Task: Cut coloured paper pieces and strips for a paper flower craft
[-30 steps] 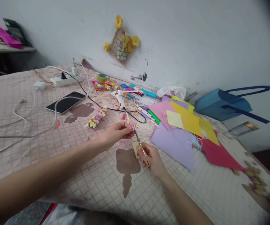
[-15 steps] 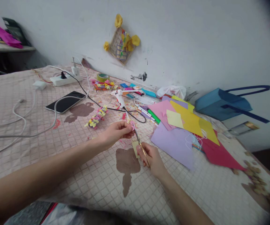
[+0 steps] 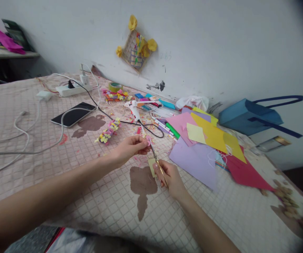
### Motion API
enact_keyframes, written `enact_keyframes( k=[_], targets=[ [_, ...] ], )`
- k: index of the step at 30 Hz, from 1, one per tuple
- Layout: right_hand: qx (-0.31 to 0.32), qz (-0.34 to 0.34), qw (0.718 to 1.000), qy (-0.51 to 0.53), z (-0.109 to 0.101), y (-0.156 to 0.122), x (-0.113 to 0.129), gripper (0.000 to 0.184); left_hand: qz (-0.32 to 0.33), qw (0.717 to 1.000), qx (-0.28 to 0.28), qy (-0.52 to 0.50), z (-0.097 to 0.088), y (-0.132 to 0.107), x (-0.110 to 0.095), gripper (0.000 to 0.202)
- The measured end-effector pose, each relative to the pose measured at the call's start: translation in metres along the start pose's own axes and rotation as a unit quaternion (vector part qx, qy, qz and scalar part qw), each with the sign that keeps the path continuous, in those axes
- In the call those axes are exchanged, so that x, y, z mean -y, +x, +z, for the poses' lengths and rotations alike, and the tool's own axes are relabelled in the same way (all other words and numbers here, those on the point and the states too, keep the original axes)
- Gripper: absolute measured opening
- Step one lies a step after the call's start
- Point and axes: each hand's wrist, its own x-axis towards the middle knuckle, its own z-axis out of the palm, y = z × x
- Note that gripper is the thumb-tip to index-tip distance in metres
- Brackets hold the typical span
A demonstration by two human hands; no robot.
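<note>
Between the fingertips of my left hand [image 3: 132,147] is a small piece of pink paper [image 3: 148,140]. My right hand [image 3: 169,175] is closed round the gold handles of a pair of scissors [image 3: 154,154], whose blades point away from me and meet the pink paper. Whether the blades are parted is too small to tell. Under the scissors a pale yellow paper piece [image 3: 152,168] lies on the cloth. Left of my hands rests a strip of pink, yellow and purple paper flowers [image 3: 108,131].
A white glue gun [image 3: 133,111] with a black cord lies beyond my hands. Coloured paper sheets [image 3: 193,161] and a green marker [image 3: 172,130] are to the right, with a blue bag [image 3: 250,116] behind. A tablet [image 3: 72,115] and a power strip [image 3: 72,90] sit left.
Both hands stay almost in place, still at the pink paper with the scissors. My left fingers have shifted very slightly; nothing else visibly differs.
</note>
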Motion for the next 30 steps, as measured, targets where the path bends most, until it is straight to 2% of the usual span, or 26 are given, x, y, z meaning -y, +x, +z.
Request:
enact_keyframes(
  k=[11,20,30],
  targets=[
    [0.002,-0.006,1.0,-0.005,-0.0019,-0.0002,0.001,0.041,0.0,1.0,-0.004,0.007,-0.0012,0.0009,0.0008,0.02],
    [0.036,0.024,0.996,0.072,-0.0014,-0.0004,-0.0002,0.04,-0.008,1.0,0.002,0.009,-0.0014,0.002,-0.0004,0.019],
    [0.023,0.011,0.998,0.05,-0.0023,0.0003,0.0016,0.041,-0.008,1.0,0.004,0.006,-0.0015,0.0009,0.0002,0.018]
  ],
)
